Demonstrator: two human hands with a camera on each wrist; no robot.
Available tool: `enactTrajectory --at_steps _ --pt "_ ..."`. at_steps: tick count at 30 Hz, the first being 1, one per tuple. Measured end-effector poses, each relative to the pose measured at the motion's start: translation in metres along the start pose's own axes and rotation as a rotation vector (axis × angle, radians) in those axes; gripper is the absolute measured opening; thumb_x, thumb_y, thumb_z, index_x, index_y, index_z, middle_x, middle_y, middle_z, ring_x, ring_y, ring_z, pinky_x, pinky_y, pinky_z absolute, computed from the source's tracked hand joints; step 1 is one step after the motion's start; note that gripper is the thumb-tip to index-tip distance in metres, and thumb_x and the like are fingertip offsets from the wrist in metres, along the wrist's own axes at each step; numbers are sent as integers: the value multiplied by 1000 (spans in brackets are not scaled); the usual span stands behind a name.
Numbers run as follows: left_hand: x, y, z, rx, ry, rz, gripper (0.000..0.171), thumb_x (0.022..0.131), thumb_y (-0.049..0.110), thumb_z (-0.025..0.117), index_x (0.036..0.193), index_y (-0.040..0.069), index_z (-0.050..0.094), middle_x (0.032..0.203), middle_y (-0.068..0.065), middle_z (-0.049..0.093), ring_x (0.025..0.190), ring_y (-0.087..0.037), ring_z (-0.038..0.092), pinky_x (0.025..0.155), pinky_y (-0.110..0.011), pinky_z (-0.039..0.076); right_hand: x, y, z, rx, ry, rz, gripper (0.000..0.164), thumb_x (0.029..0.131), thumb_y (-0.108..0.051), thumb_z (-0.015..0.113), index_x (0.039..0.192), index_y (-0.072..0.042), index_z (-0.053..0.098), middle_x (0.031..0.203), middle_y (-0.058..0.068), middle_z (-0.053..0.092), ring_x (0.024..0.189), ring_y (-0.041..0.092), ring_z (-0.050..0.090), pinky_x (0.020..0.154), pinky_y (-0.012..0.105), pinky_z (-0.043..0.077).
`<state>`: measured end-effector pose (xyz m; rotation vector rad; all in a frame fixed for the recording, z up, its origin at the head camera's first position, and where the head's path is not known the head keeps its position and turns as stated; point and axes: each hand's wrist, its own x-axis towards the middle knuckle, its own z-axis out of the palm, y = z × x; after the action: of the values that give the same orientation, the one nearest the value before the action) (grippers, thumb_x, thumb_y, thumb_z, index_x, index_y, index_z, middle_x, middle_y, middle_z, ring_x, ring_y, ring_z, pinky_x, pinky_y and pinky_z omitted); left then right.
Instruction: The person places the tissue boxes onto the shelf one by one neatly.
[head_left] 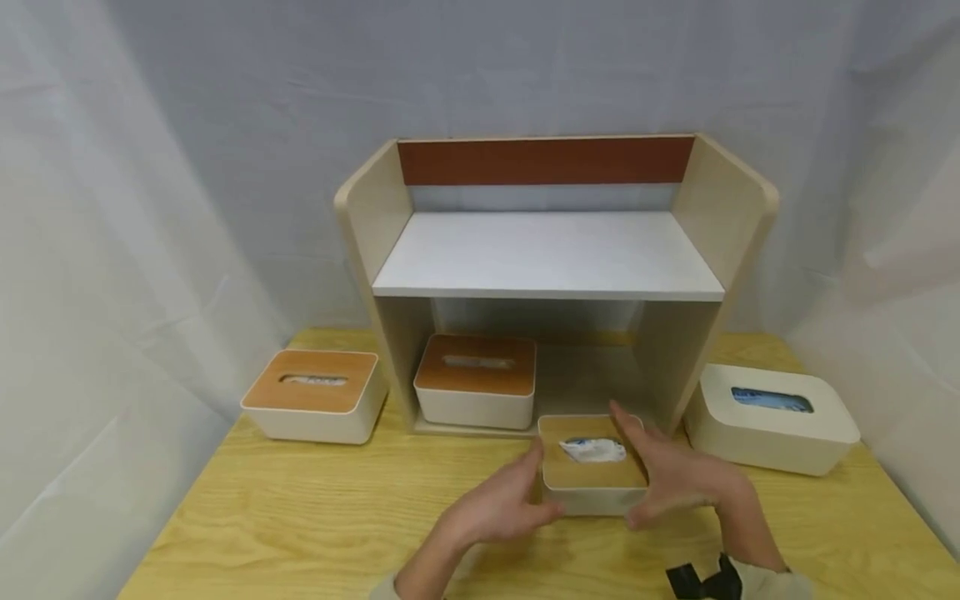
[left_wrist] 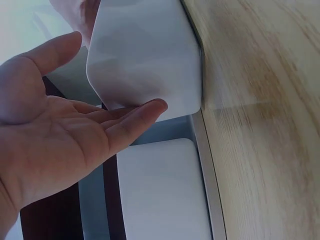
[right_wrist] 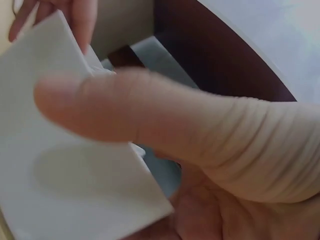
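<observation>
A small white tissue box (head_left: 592, 475) with a wood-look lid and tissue showing in its slot sits at the shelf's front, in the head view. My left hand (head_left: 506, 500) touches its left side with fairly straight fingers; in the left wrist view the thumb (left_wrist: 57, 52) stands away from the box. Across from it, my right hand (head_left: 675, 475) spreads along the right side, its index finger toward the back corner. The right thumb (right_wrist: 100, 107) extends over the white front face in the right wrist view. Its other fingers are partly hidden there.
A two-level shelf unit (head_left: 547, 254) stands behind. In its lower level, at left, is a brown-lidded tissue box (head_left: 476, 408). Another wood-lidded tissue box (head_left: 315, 425) stands left of the unit, an all-white tissue box (head_left: 772, 442) right of it. All rest on a wooden table (head_left: 300, 517).
</observation>
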<state>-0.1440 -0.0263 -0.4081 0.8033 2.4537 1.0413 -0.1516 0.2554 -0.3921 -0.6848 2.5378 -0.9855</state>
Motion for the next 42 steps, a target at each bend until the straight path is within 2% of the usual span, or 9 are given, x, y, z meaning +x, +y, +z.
enactTrajectory --at_steps 4,7,11,15,20,25,28,39,42 --pt "-1 -1 -1 -16 3 -8 95 93 34 68 155 -10 10 159 -26 22 146 -33 28 118 -46 26 5 -8 4 -11 4 94 139 67 -34 91 158 -7 -12 161 31 1 142 59 7 101 70 33" --pt "-1 -2 -2 -19 6 -6 96 93 33 68 155 -10 9 159 -26 21 146 -33 28 118 -46 25 7 -11 5 13 21 124 136 72 -33 89 158 -10 -13 162 29 -1 143 58 1 105 73 25" --pt "0 -2 -3 -32 20 -3 99 91 33 70 155 -9 7 158 -26 23 145 -33 30 118 -46 26 9 -13 6 23 62 115 131 76 -34 86 158 -5 -12 162 29 -4 142 59 2 107 73 19" --pt "3 -4 -3 -64 39 12 101 90 31 72 156 -7 6 159 -25 25 145 -31 31 117 -46 27 10 -14 6 23 96 113 131 77 -36 86 157 -3 -12 162 28 -4 142 60 2 108 73 19" --pt "5 -7 -4 -102 53 31 102 90 28 73 157 -5 3 160 -23 23 145 -29 30 117 -46 27 13 -13 7 -3 149 116 129 76 -37 86 158 -3 -8 162 30 3 142 58 12 108 70 25" --pt "6 -11 -7 -161 68 45 102 90 27 72 157 -4 2 163 -22 13 146 -28 27 118 -46 24 17 -14 11 -57 201 114 127 77 -36 85 159 -5 -6 160 32 11 142 56 18 105 67 32" --pt "6 -13 -8 -191 65 36 101 91 28 71 156 -5 2 163 -23 10 145 -30 29 118 -47 25 19 -15 14 -67 206 121 127 77 -37 85 159 -7 -7 160 33 12 142 57 17 104 68 33" --pt "7 -17 -10 -289 38 49 98 93 24 69 157 -3 0 163 -22 14 141 -38 37 110 -48 38 22 -12 15 -68 220 120 128 76 -36 86 159 -6 -7 161 31 10 141 55 20 105 67 32" --pt "9 -18 -11 -329 41 62 94 94 22 67 158 1 1 163 -19 16 141 -39 36 108 -49 41 22 -10 15 -66 226 115 128 76 -37 86 159 -6 -6 161 30 10 142 54 20 106 67 32"
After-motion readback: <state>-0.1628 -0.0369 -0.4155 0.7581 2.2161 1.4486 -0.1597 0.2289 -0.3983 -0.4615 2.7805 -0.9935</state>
